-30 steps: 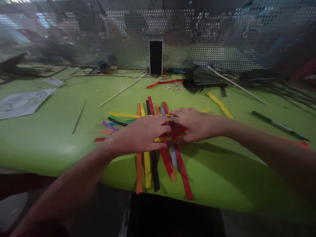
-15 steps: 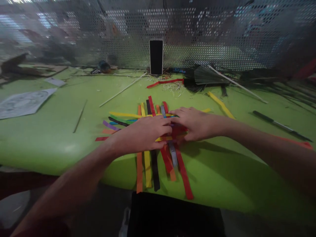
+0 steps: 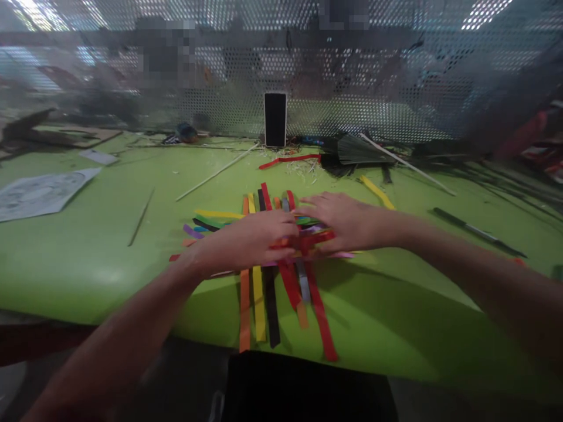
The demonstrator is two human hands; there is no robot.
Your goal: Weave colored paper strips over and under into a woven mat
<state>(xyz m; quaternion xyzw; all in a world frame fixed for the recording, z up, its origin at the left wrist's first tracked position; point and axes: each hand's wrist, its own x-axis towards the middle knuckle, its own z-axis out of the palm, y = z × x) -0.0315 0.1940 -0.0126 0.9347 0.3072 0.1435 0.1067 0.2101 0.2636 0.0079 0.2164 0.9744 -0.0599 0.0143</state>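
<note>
Colored flat strips lie crossed and woven together on the green table, among them an orange strip (image 3: 245, 310), a yellow strip (image 3: 259, 310), a black strip (image 3: 272, 310) and a long red strip (image 3: 323, 325) running toward me. My left hand (image 3: 250, 237) rests over the weave's left part, its fingers closed around a crosswise red strip (image 3: 324, 237). From the right, my right hand (image 3: 349, 223) pinches the same red strip between thumb and fingers, with the other fingers reaching over the weave. Both hands cover most of the crossings.
A phone (image 3: 275, 120) stands upright against the perforated metal screen (image 3: 211, 88). Around the weave lie a pen (image 3: 477, 231), thin sticks (image 3: 215, 176), a yellow strip (image 3: 378, 192), a printed paper (image 3: 44, 190) and a dark bundle of fibers (image 3: 360, 150).
The view has tilted up slightly. A red strip now shows between my hands where a yellow one was before, and pink strip ends show at the near side of the weave.
</note>
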